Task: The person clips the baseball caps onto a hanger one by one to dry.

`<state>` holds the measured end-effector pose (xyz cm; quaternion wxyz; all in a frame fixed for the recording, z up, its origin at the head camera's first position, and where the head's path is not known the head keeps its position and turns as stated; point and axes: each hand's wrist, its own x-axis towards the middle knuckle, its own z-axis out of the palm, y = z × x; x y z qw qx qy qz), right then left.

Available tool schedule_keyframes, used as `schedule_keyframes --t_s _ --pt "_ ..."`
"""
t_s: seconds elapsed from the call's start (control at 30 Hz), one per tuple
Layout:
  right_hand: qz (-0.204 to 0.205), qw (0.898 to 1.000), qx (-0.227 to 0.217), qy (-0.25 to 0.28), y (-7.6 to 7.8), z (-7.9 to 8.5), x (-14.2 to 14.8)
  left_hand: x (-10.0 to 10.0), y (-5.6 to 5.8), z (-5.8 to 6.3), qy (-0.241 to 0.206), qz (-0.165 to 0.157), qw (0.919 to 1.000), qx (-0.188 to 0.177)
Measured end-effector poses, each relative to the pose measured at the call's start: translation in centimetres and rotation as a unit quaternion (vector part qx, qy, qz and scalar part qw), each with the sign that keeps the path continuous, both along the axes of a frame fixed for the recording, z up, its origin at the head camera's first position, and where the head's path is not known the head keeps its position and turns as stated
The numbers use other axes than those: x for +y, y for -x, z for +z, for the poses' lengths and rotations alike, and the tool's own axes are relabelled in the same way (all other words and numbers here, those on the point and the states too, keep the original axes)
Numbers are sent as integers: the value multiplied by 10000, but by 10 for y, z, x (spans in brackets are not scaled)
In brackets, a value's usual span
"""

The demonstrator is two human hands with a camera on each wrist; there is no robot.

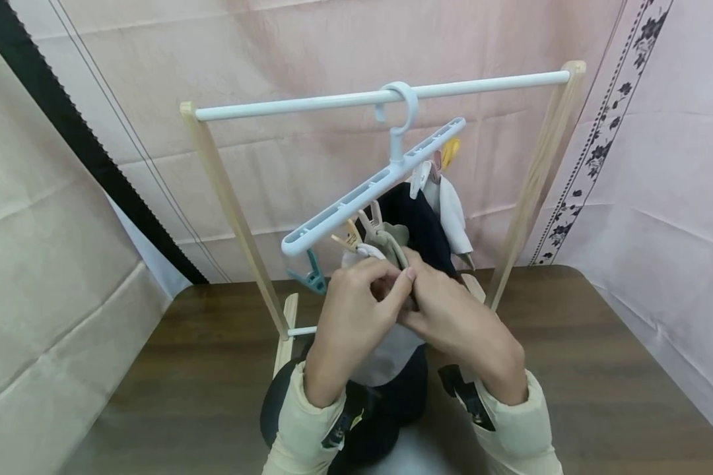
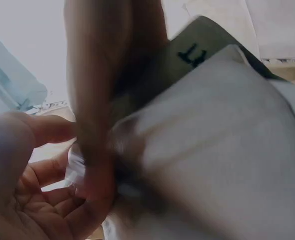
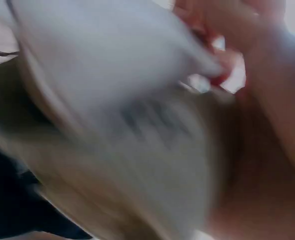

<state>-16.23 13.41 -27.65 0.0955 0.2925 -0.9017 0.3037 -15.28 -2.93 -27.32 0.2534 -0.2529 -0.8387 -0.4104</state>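
Observation:
In the head view my left hand [image 1: 356, 307] and right hand [image 1: 451, 313] meet below a pale blue hanger [image 1: 368, 191]. Both hands pinch a light grey sock [image 1: 386, 359], which hangs beneath them; the exact grip is partly hidden by the fingers. Just above the fingertips, a grey-green sock [image 1: 395, 234] hangs from a pale clothespin [image 1: 371, 216]. A yellowish clothespin [image 1: 349, 235] beside it holds a white cloth edge. In the left wrist view, dark lettering shows on a green sock part [image 2: 187, 57]. The right wrist view is blurred, with grey fabric [image 3: 107, 55] filling much of it.
The hanger hooks over the white bar [image 1: 297, 105] of a wooden rack [image 1: 232, 204]. A teal clothespin [image 1: 311, 274] dangles at its near end. Farther back hang a navy cloth [image 1: 416, 211], a white sock [image 1: 451, 214] and a yellow clothespin [image 1: 449, 153]. Dark fabric [image 1: 412, 389] lies on the brown table [image 1: 600, 369].

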Motion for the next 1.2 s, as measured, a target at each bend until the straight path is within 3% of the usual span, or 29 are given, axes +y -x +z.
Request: schedule_keyframes --t_s 0.13,0.3,0.43,0.53,0.63,0.73,0.77,0.83,0.87,0.9,1.03,1.13,1.2 --pt "-483 9968 638 -57 9 0 3 -4 -4 5 -431 -772 9954 -361" --pt "-709 9941 813 -83 16 0 15 -17 -19 17 -849 -1872 9766 -638" --pt "-880 9917 923 -148 19 0 21 -28 -29 23 -1400 -2686 9523 -374" --pt "-948 9899 1043 -140 21 -1 24 -37 -28 24 -1857 -3082 9330 -14" --pt "-1020 9891 1050 -148 22 -3 29 -49 -21 22 -2265 -3421 9116 232" --pt "-1069 9899 928 -122 22 -4 33 -61 -10 18 -2714 -3829 8825 296" --pt "-1069 9903 876 -105 22 -4 35 -64 -6 16 -2848 -3890 8756 306" --pt "-1054 9913 787 -45 22 -5 37 -69 3 12 -3061 -3838 8707 283" --pt "-1040 9918 748 -17 22 -5 38 -71 7 10 -3154 -3754 8713 226" --pt "-1022 9921 730 9 22 -5 39 -72 12 7 -3175 -3579 8779 171" --pt "-968 9928 693 110 24 -6 42 -72 34 -5 -2906 -2640 9194 -235" --pt "-944 9934 617 208 23 -6 45 -69 51 -15 -2117 -1923 9571 -469" --pt "-951 9935 565 280 23 -5 47 -66 59 -22 -1463 -1551 9753 -581"
